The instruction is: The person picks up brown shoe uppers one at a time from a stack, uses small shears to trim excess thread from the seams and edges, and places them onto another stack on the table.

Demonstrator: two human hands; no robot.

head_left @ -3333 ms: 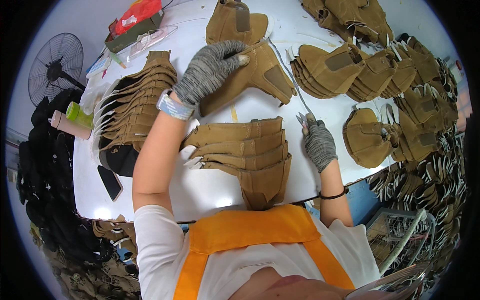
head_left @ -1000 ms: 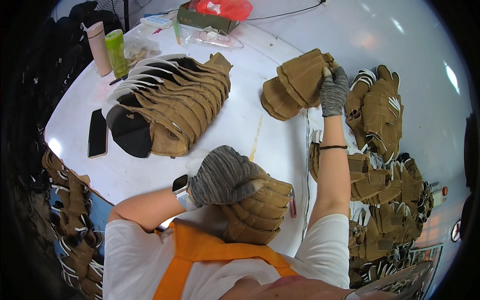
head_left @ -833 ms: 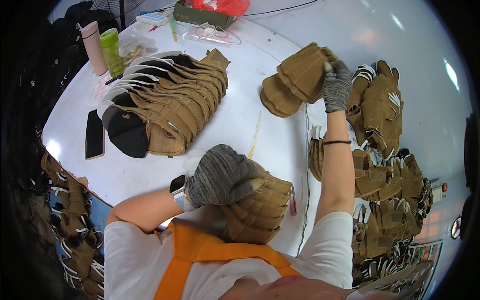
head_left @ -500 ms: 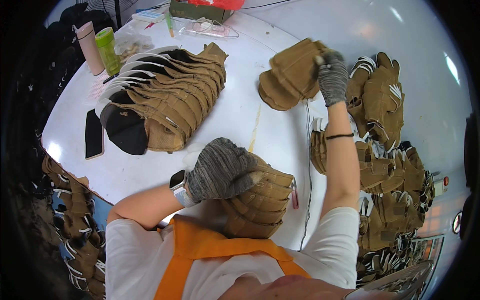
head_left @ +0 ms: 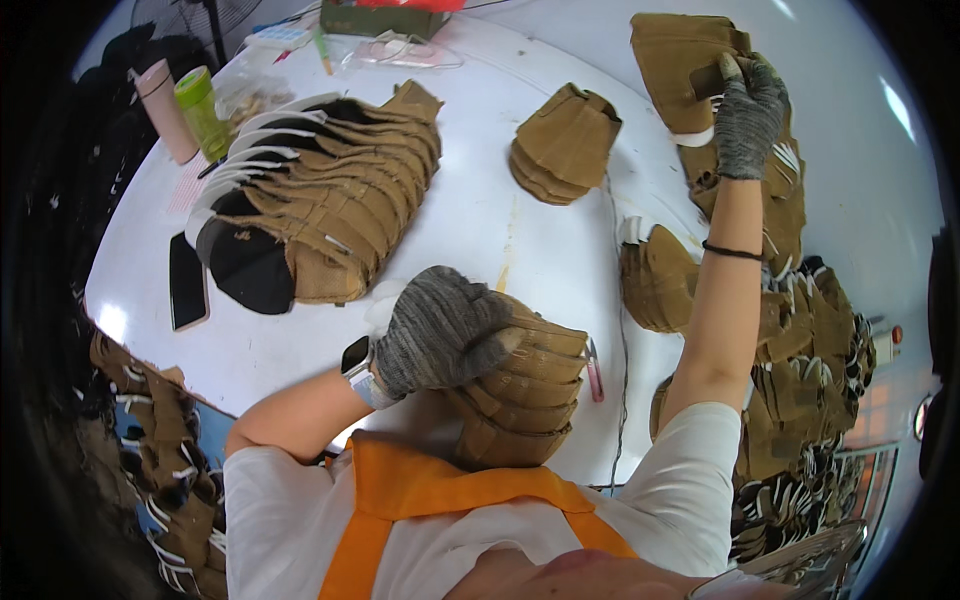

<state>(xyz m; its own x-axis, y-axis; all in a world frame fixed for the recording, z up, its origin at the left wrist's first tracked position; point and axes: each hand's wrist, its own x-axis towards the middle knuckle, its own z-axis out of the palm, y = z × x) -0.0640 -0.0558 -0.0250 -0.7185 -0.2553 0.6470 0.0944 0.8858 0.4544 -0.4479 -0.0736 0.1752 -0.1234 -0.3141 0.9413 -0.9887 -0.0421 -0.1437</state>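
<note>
My left hand (head_left: pixel 440 335), in a grey knit glove, is closed on a nested stack of brown shoe uppers (head_left: pixel 535 365) near the front of my body. At the far right, my right hand (head_left: pixel 752 118), gloved the same way, pinches the edge of a brown upper (head_left: pixel 672 70) with a white lower edge, held over a heap of uppers (head_left: pixel 785 215). Between the hands lies a smaller set of brown uppers (head_left: pixel 565 145), flat on the white table (head_left: pixel 470 240). A long overlapping row of uppers (head_left: pixel 350 215), with black and white linings, fills the table's left part.
A phone (head_left: pixel 187 282), a pink bottle (head_left: pixel 165 110) and a green bottle (head_left: pixel 203 112) are at the left. A dark green box (head_left: pixel 385 20) stands at the back. A pink-handled tool (head_left: pixel 595 372) and a thin cord (head_left: pixel 622 400) lie near the left-hand stack. More uppers (head_left: pixel 800 400) hang at the right.
My right hand has let go of the smaller set and moved away to the far right, where it now holds another upper. My left hand stays on its stack.
</note>
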